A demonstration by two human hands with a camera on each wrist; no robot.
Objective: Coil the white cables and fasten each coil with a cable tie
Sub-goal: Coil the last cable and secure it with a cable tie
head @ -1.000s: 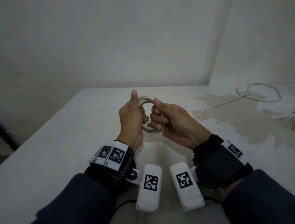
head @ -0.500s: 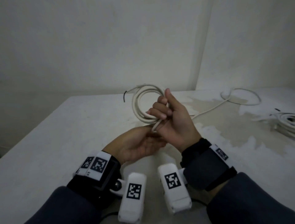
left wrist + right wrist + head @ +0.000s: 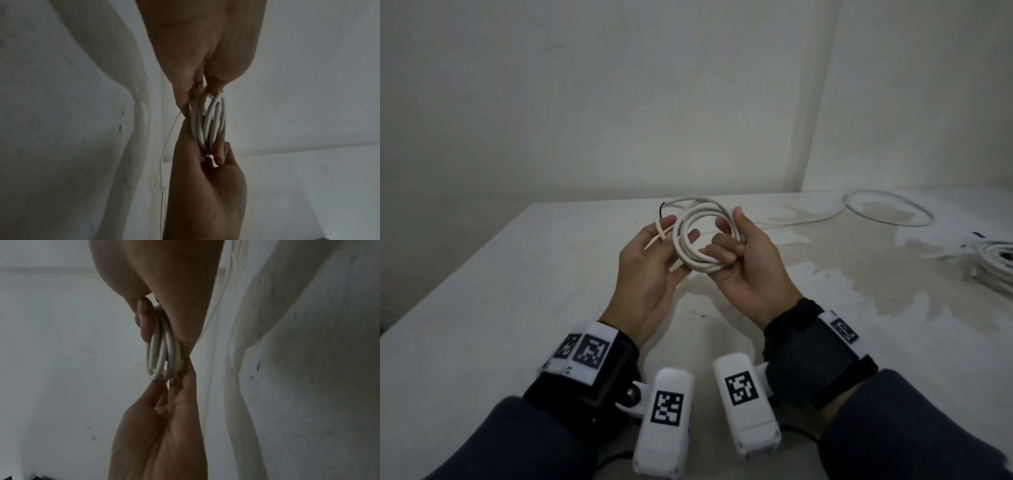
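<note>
A white cable coil (image 3: pixel 702 236) of a few loops hangs above the white table (image 3: pixel 517 308), between my two upturned hands. My right hand (image 3: pixel 726 233) grips its right side, fingers curled through the ring and thumb over the rim. My left hand (image 3: pixel 678 229) pinches the left side, thumb inside the ring. A thin white cable tie (image 3: pixel 661 230) lies across the left fingers. The cable's black-tipped end (image 3: pixel 661 209) sticks out behind the coil. The wrist views show the coil (image 3: pixel 209 120) (image 3: pixel 162 345) edge-on between both hands.
The cable's loose length runs back right into a wide loop (image 3: pixel 887 212) on the table. Another bundle of white cable (image 3: pixel 993 260) lies at the right edge. A stained patch (image 3: pixel 859 267) covers the right of the table. Walls stand close behind.
My left hand, which had dropped below the coil, has come back up to the coil's left side with the tie across its fingers. The right hand turned the coil to face me.
</note>
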